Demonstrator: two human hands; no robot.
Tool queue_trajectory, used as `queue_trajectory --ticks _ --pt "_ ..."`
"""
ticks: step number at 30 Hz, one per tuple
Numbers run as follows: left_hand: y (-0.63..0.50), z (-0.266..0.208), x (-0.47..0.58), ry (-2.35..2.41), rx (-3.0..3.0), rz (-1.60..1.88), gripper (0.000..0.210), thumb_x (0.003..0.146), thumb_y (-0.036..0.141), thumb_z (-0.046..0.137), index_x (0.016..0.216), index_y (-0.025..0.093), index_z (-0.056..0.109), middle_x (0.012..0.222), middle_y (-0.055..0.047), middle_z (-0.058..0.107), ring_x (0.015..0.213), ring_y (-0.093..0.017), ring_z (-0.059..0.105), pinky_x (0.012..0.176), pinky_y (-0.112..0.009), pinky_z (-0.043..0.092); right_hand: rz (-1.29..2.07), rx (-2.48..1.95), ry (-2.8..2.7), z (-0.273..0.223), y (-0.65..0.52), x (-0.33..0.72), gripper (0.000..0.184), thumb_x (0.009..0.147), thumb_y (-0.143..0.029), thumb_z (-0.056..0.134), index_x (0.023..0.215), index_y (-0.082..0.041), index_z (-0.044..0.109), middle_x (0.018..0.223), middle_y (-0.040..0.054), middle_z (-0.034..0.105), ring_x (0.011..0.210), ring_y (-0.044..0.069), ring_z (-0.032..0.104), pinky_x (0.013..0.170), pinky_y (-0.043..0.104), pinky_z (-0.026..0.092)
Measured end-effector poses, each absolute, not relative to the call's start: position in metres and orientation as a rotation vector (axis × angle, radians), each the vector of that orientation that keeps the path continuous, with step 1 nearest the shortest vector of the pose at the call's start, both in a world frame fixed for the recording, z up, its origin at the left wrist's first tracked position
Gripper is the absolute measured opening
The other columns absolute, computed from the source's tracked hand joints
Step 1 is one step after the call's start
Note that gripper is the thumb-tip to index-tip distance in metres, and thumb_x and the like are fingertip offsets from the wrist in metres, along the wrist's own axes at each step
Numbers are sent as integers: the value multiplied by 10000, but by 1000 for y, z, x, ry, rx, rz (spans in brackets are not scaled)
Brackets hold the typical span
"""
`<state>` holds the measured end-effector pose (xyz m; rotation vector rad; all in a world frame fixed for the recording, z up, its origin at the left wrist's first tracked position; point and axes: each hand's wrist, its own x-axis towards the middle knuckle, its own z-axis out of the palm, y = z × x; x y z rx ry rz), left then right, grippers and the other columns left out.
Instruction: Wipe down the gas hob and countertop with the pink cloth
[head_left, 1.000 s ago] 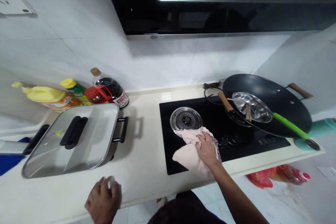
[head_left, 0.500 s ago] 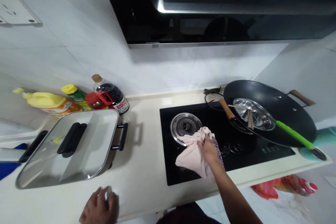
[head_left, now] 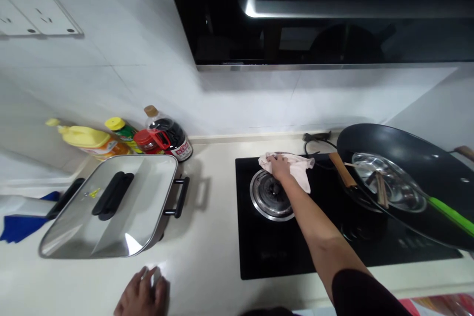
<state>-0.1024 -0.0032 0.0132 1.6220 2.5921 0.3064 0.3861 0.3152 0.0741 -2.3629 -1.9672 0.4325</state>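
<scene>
My right hand (head_left: 279,165) presses a pale pink cloth (head_left: 301,170) onto the black glass cooktop (head_left: 259,252), its fingers closed on the cloth. The cloth lies bunched along the far edge of the round metal burner (head_left: 274,192). My left hand (head_left: 140,294) rests low on the white counter (head_left: 200,261), fingers curled. Something small and pale shows between its thumb and fingers, too unclear to name. Near this hand stands a rectangular electric pan (head_left: 155,237) under a glass lid (head_left: 144,197) with a black handle.
A large black wok (head_left: 407,150) sits on the cooktop's right, holding a steel bowl (head_left: 385,173) and a green-handled utensil (head_left: 450,215). Several bottles, including a soy sauce bottle (head_left: 172,133), stand by the wall. A range hood (head_left: 314,44) hangs overhead. Blue cloth (head_left: 22,227) lies at left.
My right hand has pushed the cloth from the burner's front to its far side, baring the burner. The view has shifted a little left. My left hand stays on the counter.
</scene>
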Motion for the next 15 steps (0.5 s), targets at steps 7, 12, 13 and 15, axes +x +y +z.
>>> queue_trajectory --ticks 7,12,13,15 --pt "-6 11 -101 2603 1731 321 464 1005 469 381 1226 216 700 1432 -164 634 1373 -351 544 1091 -557 426 545 -1789 -2477 70 298 295 397 1019 -172 482 1286 -309 741 1372 107 580 1240 282 462 1109 412 353" --pt "-9 14 -96 2581 1748 314 412 1002 391 425 1234 198 706 1427 -163 634 1391 -334 521 1115 -524 397 668 -1393 -2644 54 206 251 419 1011 -135 488 1247 -330 774 1375 71 592 1270 268 428 1124 427 366" --pt "-10 15 -96 2578 1753 321 403 1002 382 433 1232 198 707 1426 -162 634 1390 -332 520 1118 -520 391 670 -1350 -2624 49 183 247 415 1020 -144 487 1260 -330 770 1377 76 592 1283 275 418 1128 440 375" --pt "-10 15 -94 2577 1767 350 391 1010 375 437 1225 194 709 1422 -163 633 1387 -328 518 1126 -518 377 661 -1319 -2550 42 137 243 397 1048 -179 473 1269 -326 768 1362 88 601 1294 282 410 1143 456 390"
